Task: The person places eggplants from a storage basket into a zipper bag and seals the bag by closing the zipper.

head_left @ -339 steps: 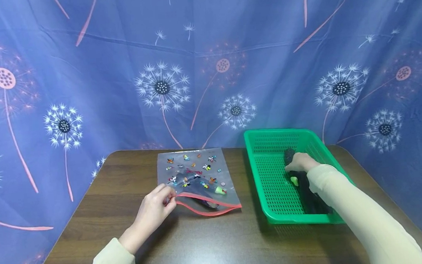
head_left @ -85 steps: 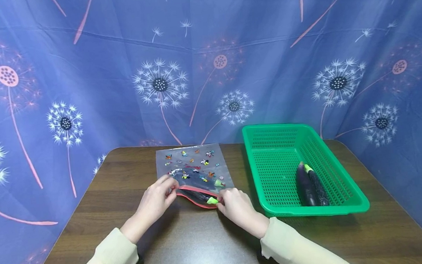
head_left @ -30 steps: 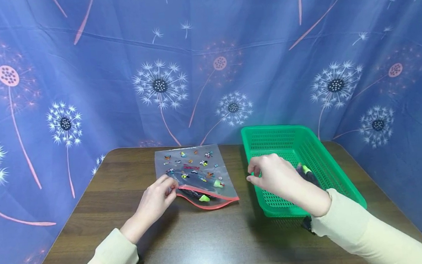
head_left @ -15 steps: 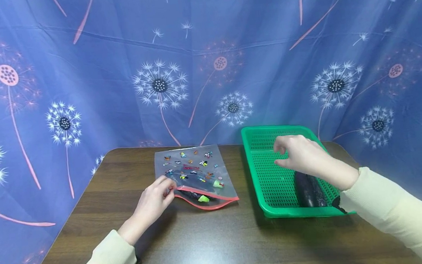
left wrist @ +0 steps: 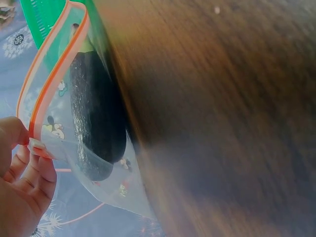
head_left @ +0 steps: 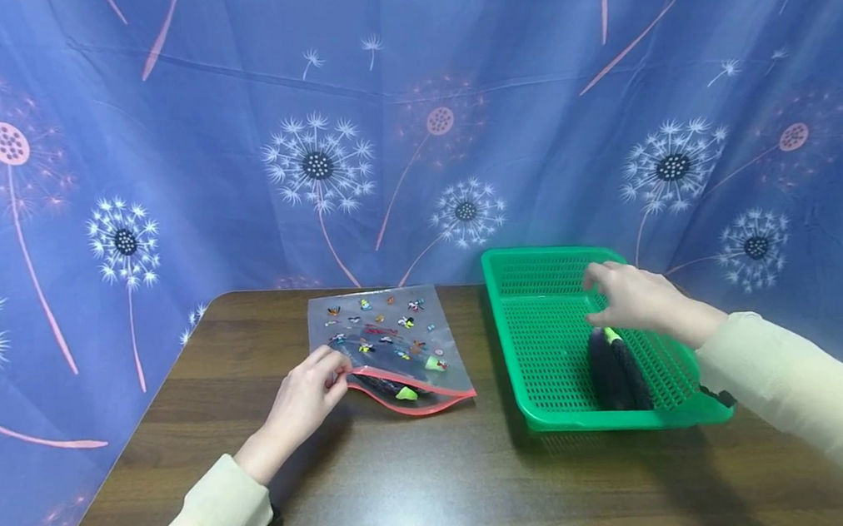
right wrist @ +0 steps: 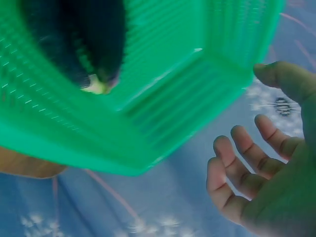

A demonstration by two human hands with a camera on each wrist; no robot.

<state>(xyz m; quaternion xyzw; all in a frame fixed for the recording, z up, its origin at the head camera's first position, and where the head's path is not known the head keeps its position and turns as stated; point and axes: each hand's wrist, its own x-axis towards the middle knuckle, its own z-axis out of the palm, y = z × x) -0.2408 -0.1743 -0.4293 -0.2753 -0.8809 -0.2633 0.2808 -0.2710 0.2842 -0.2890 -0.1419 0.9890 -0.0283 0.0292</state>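
My left hand (head_left: 302, 407) pinches the left end of the red-edged mouth of a clear zip bag (head_left: 447, 382) printed with small colourful figures. Dark eggplants with pale green caps lie inside the bag; one eggplant (left wrist: 96, 113) shows closely in the left wrist view, its cap toward the gaping mouth. Over the right part of a green plastic basket (head_left: 508, 356), my right hand (head_left: 636, 303) hovers with fingers spread and loosely bent, holding nothing. Below it in the basket, a smooth dark eggplant (head_left: 607, 376) lies beside a rougher-skinned one (head_left: 633, 374), stem ends pointing away from me.
Bag and basket stand side by side toward the back of a brown wooden table (head_left: 381, 484). A blue cloth (head_left: 234, 187) with dandelion prints hangs directly behind the table and along its right side.
Earlier, my right hand picked an eggplant from the basket and pushed it into the bag. Since then it has let go and moved right, back over the basket. My left hand keeps its pinch.
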